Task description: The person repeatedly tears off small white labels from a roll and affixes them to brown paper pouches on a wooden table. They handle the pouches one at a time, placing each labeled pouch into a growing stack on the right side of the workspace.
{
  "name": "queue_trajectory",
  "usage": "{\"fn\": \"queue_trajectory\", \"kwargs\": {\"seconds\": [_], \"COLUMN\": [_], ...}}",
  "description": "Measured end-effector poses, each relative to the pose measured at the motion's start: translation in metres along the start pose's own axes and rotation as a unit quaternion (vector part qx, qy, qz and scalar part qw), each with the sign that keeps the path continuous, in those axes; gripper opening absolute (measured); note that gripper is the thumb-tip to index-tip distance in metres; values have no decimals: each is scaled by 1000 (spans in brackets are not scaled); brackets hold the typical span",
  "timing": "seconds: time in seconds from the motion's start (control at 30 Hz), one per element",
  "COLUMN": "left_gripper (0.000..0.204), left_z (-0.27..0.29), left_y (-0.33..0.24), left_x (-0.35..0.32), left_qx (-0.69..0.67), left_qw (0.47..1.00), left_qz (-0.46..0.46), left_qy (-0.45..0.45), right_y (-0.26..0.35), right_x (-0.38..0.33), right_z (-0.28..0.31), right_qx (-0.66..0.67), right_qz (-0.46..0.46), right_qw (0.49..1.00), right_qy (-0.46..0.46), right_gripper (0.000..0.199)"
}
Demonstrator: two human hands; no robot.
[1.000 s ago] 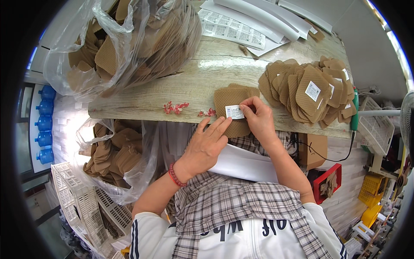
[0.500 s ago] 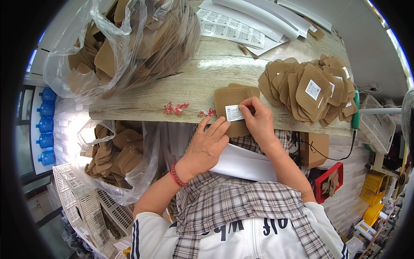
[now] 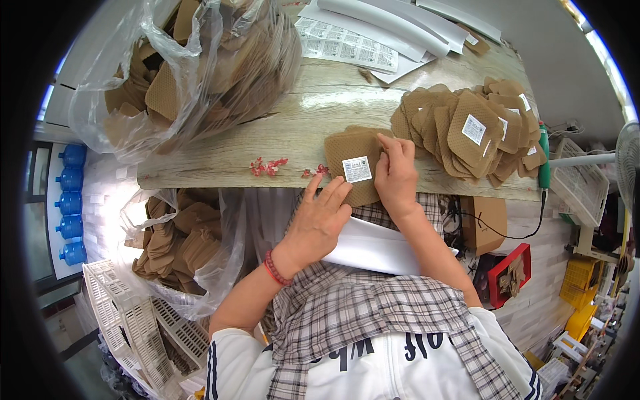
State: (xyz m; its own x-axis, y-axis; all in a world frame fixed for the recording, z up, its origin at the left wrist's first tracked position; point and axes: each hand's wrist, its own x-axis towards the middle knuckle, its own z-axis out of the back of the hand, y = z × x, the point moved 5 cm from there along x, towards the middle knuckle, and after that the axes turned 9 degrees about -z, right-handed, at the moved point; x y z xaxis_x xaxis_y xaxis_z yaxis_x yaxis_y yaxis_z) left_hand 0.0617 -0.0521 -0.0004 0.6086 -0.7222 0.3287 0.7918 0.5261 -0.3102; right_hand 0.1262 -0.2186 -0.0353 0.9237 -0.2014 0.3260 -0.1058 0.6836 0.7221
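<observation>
A brown textured pad (image 3: pixel 345 149) with rounded corners lies at the table's front edge, over at least one more like it. A white printed label (image 3: pixel 357 169) sits flat on its surface. My left hand (image 3: pixel 316 225) rests against the pad's lower left side, fingers stretched out and fingertips near the label. My right hand (image 3: pixel 399 175) is closed at the pad's right edge, thumb and fingers pinching it. Right of that hand, a heap of similar brown pads (image 3: pixel 443 137) lies on the table, several bearing white labels.
A clear plastic bag (image 3: pixel 257 73) of brown pads stands at the table's far left; another bag (image 3: pixel 230 247) hangs below. Label sheets (image 3: pixel 343 45) and white paper rolls (image 3: pixel 380 23) lie at the back. A green-handled tool (image 3: pixel 545 160) is at the right edge, beside a red tray (image 3: pixel 497 283) lower down.
The label, earlier held by its right edge in my right fingers, now lies flat on the pad. My right hand has let go of it and moved to the pad's right edge.
</observation>
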Motion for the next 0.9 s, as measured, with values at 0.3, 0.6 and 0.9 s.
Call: {"fn": "queue_trajectory", "kwargs": {"seconds": [0.3,0.6,0.9], "left_gripper": [4,6,5], "left_z": [1,-1,14], "left_y": [1,0,-13], "left_x": [0,-5,-16], "left_qx": [-11,-25,-1], "left_qw": [1000,999,999], "left_qz": [-11,-19,-17], "left_qy": [6,-26,-29], "right_y": [-6,-5,-19], "right_x": [-2,-1,1], "right_z": [4,-3,1], "right_qx": [50,14,361], "right_qz": [-51,-74,-166], "right_qw": [997,997,915], "right_qy": [8,-18,69], "right_gripper": [16,11,16]}}
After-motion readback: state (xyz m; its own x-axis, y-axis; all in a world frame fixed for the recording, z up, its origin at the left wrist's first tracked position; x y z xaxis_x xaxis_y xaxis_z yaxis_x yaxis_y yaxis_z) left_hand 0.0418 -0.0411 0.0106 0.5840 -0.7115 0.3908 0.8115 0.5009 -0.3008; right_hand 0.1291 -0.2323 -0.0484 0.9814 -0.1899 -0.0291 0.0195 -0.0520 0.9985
